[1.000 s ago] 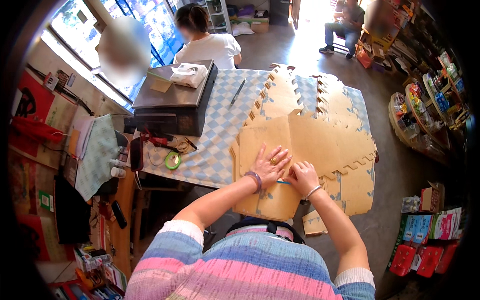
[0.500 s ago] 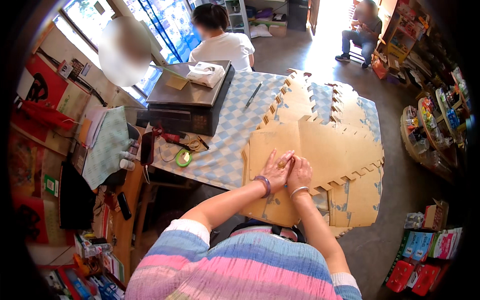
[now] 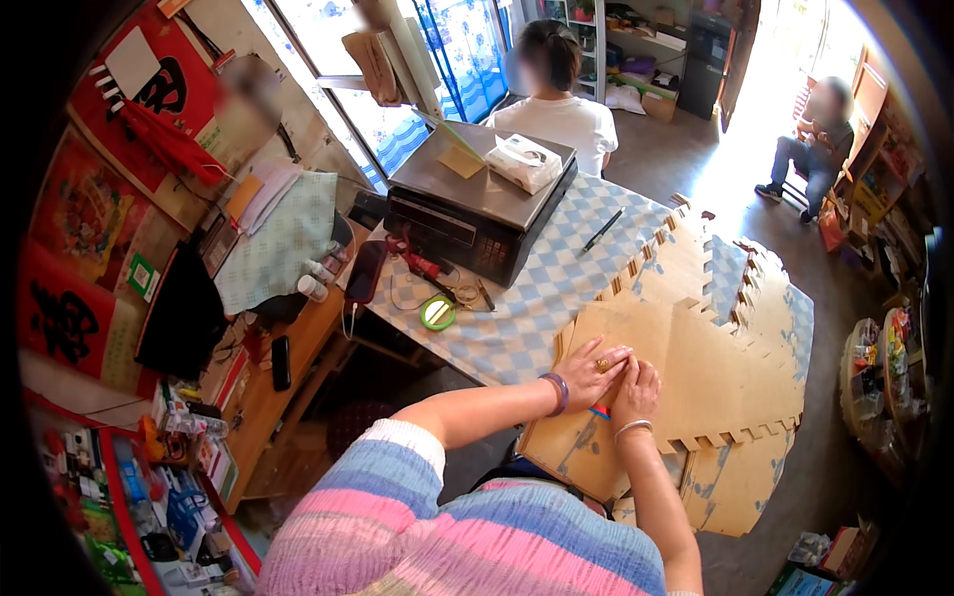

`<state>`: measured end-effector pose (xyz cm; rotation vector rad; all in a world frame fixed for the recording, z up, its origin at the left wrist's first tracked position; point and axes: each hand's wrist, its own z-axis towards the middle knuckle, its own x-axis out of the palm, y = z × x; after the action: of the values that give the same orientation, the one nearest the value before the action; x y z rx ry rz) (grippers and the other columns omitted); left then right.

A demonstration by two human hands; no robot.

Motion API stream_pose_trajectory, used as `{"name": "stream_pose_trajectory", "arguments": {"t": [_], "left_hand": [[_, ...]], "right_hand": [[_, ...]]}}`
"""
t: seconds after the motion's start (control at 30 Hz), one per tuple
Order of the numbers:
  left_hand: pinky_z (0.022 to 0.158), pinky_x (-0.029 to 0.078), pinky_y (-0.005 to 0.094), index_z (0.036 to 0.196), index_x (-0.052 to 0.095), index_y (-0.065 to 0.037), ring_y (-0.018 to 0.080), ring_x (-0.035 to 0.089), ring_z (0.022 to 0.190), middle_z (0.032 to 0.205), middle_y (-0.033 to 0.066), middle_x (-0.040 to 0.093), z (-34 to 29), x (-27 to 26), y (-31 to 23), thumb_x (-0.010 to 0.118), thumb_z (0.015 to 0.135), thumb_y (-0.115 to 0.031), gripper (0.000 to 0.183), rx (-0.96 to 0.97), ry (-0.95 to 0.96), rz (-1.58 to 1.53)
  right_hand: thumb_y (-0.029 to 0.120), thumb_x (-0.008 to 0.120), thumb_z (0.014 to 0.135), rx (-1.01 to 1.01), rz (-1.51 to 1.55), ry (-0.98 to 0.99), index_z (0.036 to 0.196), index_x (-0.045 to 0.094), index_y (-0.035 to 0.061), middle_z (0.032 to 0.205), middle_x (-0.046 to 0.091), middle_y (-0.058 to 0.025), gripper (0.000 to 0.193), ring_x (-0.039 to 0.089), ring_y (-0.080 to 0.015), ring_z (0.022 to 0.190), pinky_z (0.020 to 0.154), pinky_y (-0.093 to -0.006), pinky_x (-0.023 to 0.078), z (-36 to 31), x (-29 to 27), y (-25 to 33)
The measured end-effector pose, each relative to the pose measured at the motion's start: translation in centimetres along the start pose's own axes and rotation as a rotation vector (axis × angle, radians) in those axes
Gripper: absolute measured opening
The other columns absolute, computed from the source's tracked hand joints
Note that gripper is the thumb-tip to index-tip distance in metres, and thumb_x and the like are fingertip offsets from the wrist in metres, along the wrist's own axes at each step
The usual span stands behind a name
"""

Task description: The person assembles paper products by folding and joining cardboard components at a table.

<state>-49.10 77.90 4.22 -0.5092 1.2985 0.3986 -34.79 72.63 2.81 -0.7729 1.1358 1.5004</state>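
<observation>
- Lying on the tan sheet (image 3: 711, 363): left hand (image 3: 588, 369), fingers extended, holding nothing visible;
- right hand (image 3: 637, 393) touching it, fingers bent; grip hidden, cannot tell.

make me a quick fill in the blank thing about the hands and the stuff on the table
1. On the left hand, the bracelet at the wrist is ____.
2. On the right hand, the bangle is ____.
3. The tan sheets lie ____ (over/under) both hands.
4. The tissue pack lies ____ (on/beside) the scale.

Missing words: purple; silver; under; on
</observation>
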Motion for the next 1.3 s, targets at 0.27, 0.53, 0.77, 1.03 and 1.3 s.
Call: {"name": "stream_pose_trajectory", "arguments": {"t": [0.27,0.53,0.77,1.03,1.3], "left_hand": [[0.116,0.018,0.045,0.139,0.042,-0.005,0.0185,0.031,0.139,0.147,0.0088,0.038,-0.1,-0.4,0.1,0.044,0.094,-0.023,0.048,-0.02,-0.005,-0.103],[0.115,0.018,0.0461,0.139,0.043,-0.005,0.0191,0.033,0.138,0.145,0.0093,0.04,0.0,0.1,-0.1,0.046,0.093,-0.022,0.049,-0.007,-0.035,-0.085],[0.115,0.018,0.0463,0.138,0.044,-0.004,0.0193,0.034,0.137,0.145,0.0094,0.041,0.1,-0.3,0.1,0.047,0.092,-0.023,0.05,-0.012,-0.039,-0.089],[0.114,0.02,0.048,0.136,0.046,-0.002,0.0204,0.033,0.138,0.144,0.01,0.042,-0.1,-0.6,0.1,0.049,0.09,-0.022,0.049,0.019,-0.005,-0.063],[0.114,0.021,0.0465,0.132,0.05,-0.006,0.0245,0.036,0.135,0.14,0.0108,0.046,0.3,-0.6,-0.1,0.052,0.088,-0.017,0.045,0.009,-0.048,-0.107]], "right_hand": [[0.006,0.055,0.075,-0.21,0.007,0.043,0.114,0.057,0.0082,0.111,0.055,-0.0064,0.039,0.051,-0.0265,0.101,0.089,-0.0388,0.041,-0.6,-2.6,-3.4],[0.005,0.054,0.076,-0.206,0.05,0.052,0.106,0.059,0.0085,0.107,0.055,-0.0066,0.03,0.052,-0.0268,0.098,0.086,-0.0379,0.043,-0.2,-3.0,-2.9],[0.008,0.054,0.079,-0.217,0.02,0.043,0.107,0.059,0.008,0.107,0.055,-0.0065,0.028,0.053,-0.026,0.098,0.086,-0.0375,0.043,-0.3,-2.6,-3.0],[0.009,0.054,0.08,-0.211,0.084,0.029,0.108,0.059,0.0088,0.106,0.055,-0.0071,0.028,0.054,-0.026,0.098,0.087,-0.0381,0.044,-0.5,-2.8,-2.6],[0.013,0.055,0.079,-0.209,0.076,0.009,0.098,0.057,0.0104,0.104,0.055,-0.0068,0.019,0.055,-0.0254,0.099,0.084,-0.0369,0.045,-0.5,-2.3,-3.6]]}}
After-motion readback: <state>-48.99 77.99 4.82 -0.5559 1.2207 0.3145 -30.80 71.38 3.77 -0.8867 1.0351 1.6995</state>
